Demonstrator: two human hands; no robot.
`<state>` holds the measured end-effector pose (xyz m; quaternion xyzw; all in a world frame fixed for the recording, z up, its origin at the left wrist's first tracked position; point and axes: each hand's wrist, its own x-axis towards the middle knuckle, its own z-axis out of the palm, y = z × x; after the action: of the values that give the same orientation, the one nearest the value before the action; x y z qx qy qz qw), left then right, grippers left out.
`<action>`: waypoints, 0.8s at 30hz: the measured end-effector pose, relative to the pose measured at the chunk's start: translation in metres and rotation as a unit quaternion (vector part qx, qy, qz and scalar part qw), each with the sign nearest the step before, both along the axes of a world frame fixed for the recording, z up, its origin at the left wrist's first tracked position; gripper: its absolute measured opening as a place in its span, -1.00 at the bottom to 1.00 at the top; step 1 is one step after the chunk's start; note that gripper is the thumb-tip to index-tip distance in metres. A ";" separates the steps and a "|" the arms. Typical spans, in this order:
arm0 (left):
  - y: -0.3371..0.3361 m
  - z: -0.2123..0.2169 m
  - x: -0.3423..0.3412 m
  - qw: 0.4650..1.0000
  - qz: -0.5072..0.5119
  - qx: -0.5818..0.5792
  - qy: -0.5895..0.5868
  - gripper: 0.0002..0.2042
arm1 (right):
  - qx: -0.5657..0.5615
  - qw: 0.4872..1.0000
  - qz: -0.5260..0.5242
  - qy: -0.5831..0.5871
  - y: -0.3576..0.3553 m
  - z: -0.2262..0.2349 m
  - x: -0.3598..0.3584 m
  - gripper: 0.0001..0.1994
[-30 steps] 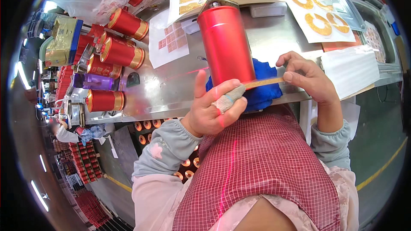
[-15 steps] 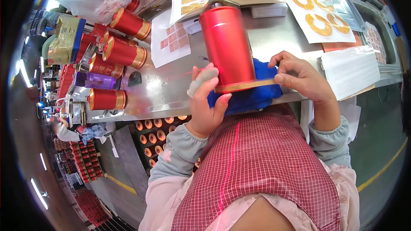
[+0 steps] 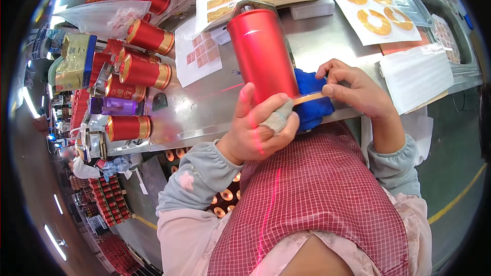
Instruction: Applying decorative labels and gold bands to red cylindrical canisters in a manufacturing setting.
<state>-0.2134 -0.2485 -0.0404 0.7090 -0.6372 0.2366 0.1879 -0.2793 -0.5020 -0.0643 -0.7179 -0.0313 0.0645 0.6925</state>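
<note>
left hand (image 3: 255, 133) curled around red canister (image 3: 263, 53) base (one finger wrapped) | right hand (image 3: 353, 89) fingers pinched on gold band (image 3: 309, 98) | blue cloth (image 3: 312, 107) beneath, on table (image 3: 204, 107)

Tall canister (image 3: 262, 53) at frame centre on the metal table (image 3: 204, 107), cloth (image 3: 312, 103) beneath its base; lying canisters (image 3: 138, 69) to its left (several, stacked); sticker sheets (image 3: 378, 7) upper right; paper stack (image 3: 417, 74) right.
</note>
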 end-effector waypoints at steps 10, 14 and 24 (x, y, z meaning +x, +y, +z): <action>0.015 -0.042 0.000 0.935 0.111 -0.216 0.259 -0.64 | -0.022 0.999 0.023 -0.012 0.015 0.004 0.012 -0.76; 0.018 -0.039 -0.009 0.943 0.107 -0.223 0.225 -0.73 | -0.017 1.000 0.015 -0.005 0.015 -0.002 0.012 -0.76; 0.004 -0.011 -0.002 0.997 0.061 -0.041 0.036 -0.70 | -0.029 0.999 -0.024 -0.025 0.013 -0.008 0.000 -0.81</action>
<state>-0.2157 -0.2443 -0.0513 0.7463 -0.5755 0.2474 0.2250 -0.2789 -0.4889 -0.0723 -0.7394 -0.0299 0.0310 0.6719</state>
